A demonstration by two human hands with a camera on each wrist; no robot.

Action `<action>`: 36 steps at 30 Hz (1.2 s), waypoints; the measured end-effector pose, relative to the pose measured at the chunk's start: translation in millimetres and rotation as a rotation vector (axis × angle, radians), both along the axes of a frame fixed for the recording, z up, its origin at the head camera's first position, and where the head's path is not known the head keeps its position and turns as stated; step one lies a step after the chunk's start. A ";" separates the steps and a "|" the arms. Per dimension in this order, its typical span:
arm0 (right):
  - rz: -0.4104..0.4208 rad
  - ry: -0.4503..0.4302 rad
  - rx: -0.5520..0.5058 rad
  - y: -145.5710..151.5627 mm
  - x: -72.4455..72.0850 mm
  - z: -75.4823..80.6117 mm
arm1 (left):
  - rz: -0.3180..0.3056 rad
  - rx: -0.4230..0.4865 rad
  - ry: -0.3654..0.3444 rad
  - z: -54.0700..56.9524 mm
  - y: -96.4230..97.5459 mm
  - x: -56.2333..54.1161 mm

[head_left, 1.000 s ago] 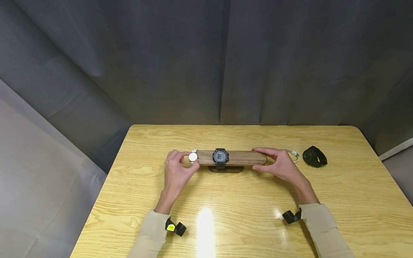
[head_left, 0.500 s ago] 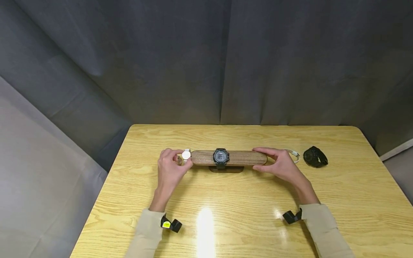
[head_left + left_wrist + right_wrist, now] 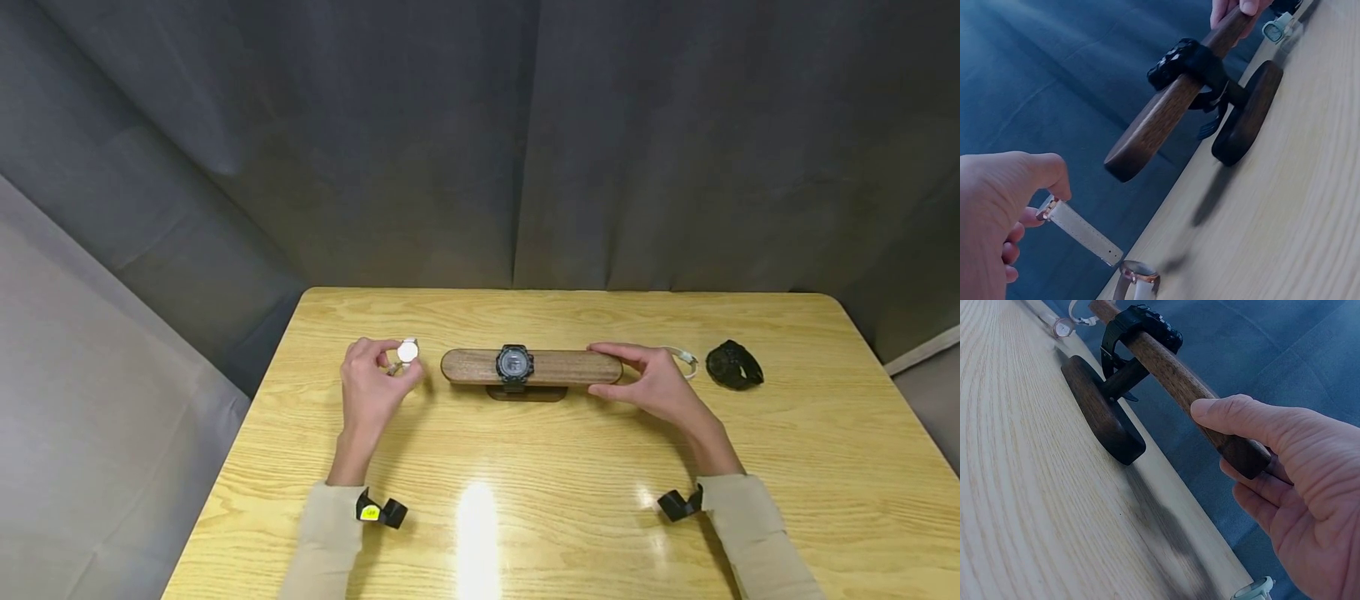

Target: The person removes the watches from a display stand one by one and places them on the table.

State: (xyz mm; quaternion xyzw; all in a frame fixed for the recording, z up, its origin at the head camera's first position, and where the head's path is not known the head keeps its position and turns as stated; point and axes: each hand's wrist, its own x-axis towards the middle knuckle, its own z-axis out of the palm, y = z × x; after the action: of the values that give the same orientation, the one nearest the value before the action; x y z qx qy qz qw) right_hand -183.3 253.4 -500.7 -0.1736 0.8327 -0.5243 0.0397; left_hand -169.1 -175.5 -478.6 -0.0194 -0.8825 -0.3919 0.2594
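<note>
My left hand (image 3: 375,375) pinches a white-strapped watch (image 3: 408,351) between thumb and fingers, to the left of the wooden watch stand (image 3: 465,367). In the left wrist view its white strap (image 3: 1085,231) hangs down straight, and a second watch (image 3: 1141,270) with a rose-gold case lies on the table below. A black digital watch (image 3: 514,363) is strapped round the middle of the stand's bar. At the bar's right end, my right hand (image 3: 651,382) grips it, thumb (image 3: 1222,415) on the near side and fingers behind.
A pale watch (image 3: 684,358) lies just behind the right hand, partly hidden by it. Farther right is a black watch (image 3: 733,365) on its side. The wooden table (image 3: 570,500) ends at a dark curtain (image 3: 420,167) at the back.
My left hand has slid the white-strapped watch off the bar's left end and carried it leftward, apart from the stand. The right hand has stayed in place on the bar.
</note>
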 end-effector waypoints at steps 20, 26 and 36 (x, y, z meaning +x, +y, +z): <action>0.007 0.015 -0.008 0.0 1.1 0.5 | 0.081 -0.097 -0.001 -0.7 -24.7 -2.0; 0.004 -0.009 -0.015 -0.1 1.5 0.8 | 0.098 -0.143 -0.006 -3.3 -31.7 -1.5; 0.004 -0.033 -0.031 0.3 3.0 1.8 | 0.099 -0.211 -0.039 -13.0 -41.3 -3.4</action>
State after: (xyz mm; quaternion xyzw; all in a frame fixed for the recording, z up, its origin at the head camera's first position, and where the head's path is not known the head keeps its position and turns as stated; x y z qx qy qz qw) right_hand -180.3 253.7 -498.9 -0.1673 0.8233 -0.5400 0.0515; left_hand -172.5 -216.8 -491.7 0.0048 -0.9236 -0.2836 0.2579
